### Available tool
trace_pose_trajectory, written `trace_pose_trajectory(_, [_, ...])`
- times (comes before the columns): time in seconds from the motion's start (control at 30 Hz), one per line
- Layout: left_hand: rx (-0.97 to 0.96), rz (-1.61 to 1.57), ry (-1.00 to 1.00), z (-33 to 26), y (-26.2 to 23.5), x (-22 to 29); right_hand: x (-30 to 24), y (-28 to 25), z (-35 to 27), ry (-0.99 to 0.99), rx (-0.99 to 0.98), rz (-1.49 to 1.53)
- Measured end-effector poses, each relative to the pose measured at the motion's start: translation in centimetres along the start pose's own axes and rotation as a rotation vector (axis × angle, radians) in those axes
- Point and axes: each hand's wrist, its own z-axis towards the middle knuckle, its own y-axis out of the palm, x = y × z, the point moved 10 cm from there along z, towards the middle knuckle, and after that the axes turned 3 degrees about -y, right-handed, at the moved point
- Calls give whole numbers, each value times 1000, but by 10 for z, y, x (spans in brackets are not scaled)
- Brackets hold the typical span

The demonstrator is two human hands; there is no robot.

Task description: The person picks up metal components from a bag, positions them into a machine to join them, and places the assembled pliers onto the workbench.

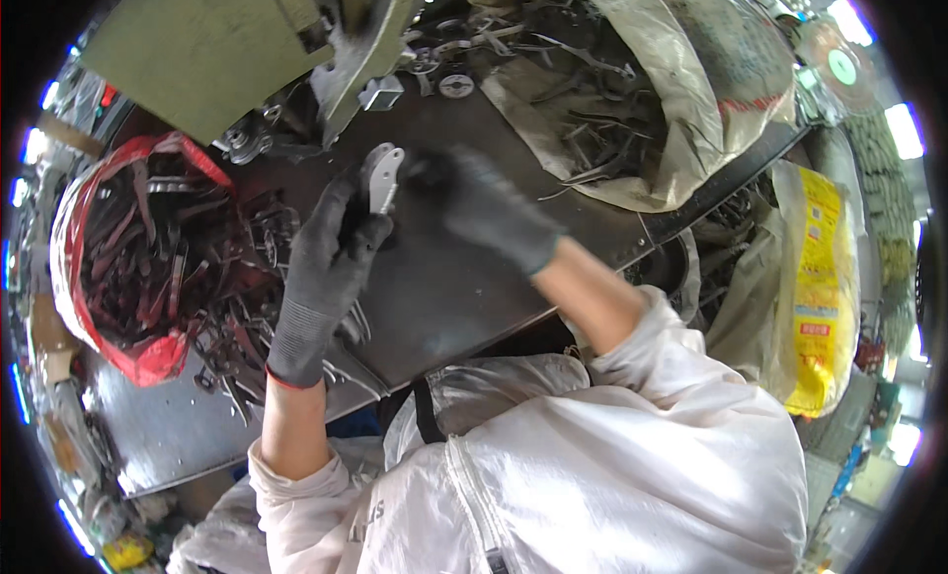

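My left hand point(331, 238), in a dark grey knit glove, is closed around a small flat light-grey metal plate point(385, 181) with holes near its upper end. The plate stands upright between thumb and fingers above the dark worktable point(464, 287). Just right of it is my right hand point(484, 204), gloved in the same grey. Motion smears its fingers, so whether it holds anything cannot be made out. Beyond both hands, a machine point(355, 70) with a pale angled metal part and a small block reaches over the table.
At left, a red-rimmed bag point(138, 367) holds many thin metal strips, with more loose strips point(237, 337) beside it. A large beige sack point(681, 110) of metal pieces lies open at far right. A round metal piece point(456, 86) rests at the back. A yellow-printed sack point(815, 287) stands right.
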Motion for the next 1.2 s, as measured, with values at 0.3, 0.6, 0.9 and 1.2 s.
trace_pose_trajectory(0.3, [242, 869, -83, 6, -55, -104, -147, -143, -134, -295, 351, -1530])
trace_pose_trajectory(0.6, [340, 513, -172, -8, -78, -111, -88, -30, -81, -270, 139, -684])
trace_pose_trajectory(0.9, [172, -40, -279, 12, -58, -106, -30, 40, 28, -125, -53, -434])
trace_pose_trajectory(1.2, [145, 93, -174, 31, -65, -147, 4, 45, 54, -309, -126, -921])
